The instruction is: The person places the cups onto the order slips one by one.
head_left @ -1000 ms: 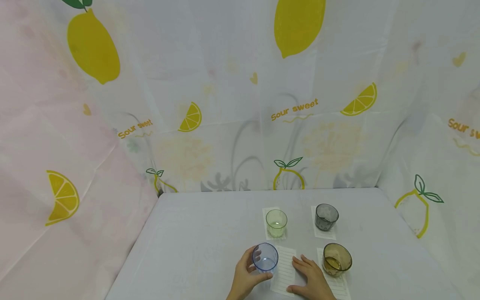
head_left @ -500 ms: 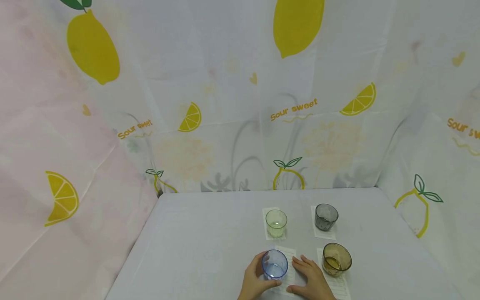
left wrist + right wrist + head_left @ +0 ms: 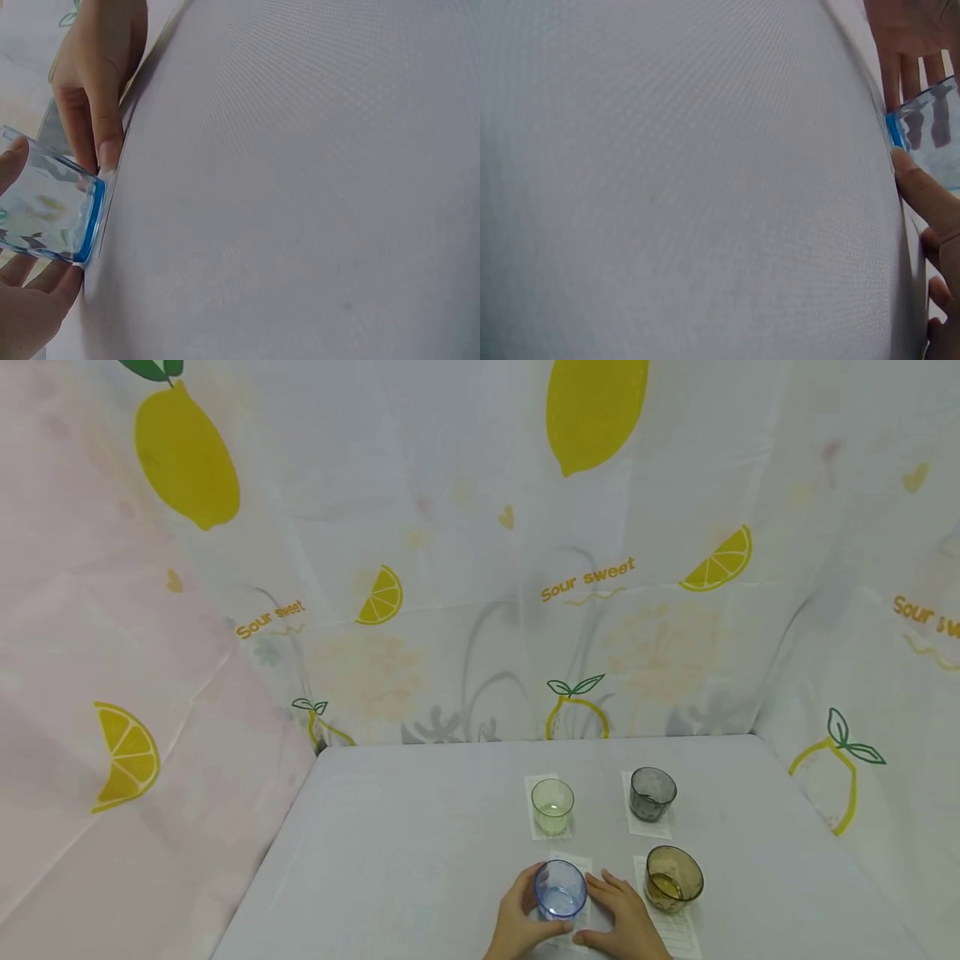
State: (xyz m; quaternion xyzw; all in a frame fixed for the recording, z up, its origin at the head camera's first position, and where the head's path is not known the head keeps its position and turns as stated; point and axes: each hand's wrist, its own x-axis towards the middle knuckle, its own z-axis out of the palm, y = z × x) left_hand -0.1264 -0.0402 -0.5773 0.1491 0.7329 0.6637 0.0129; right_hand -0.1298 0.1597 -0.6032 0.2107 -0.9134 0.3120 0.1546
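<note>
Fingers of the left hand (image 3: pixel 517 920) curl round the blue glass (image 3: pixel 560 890), which stands upright at the near edge of the table (image 3: pixel 420 827) on a lined paper slip (image 3: pixel 577 864). Just beside it the right hand (image 3: pixel 621 918) lies flat with straight fingers pressing that same slip, its fingertips close against the glass.

An amber glass (image 3: pixel 673 877) stands just to the right of the right hand on its own slip, so close that the hand sits squeezed between the two glasses. Farther back, a pale green glass (image 3: pixel 552 806) and a smoky grey glass (image 3: pixel 652 793) each stand on a slip, well apart from the hands. A lemon-print curtain (image 3: pixel 480 552) hangs round the table on three sides.
</note>
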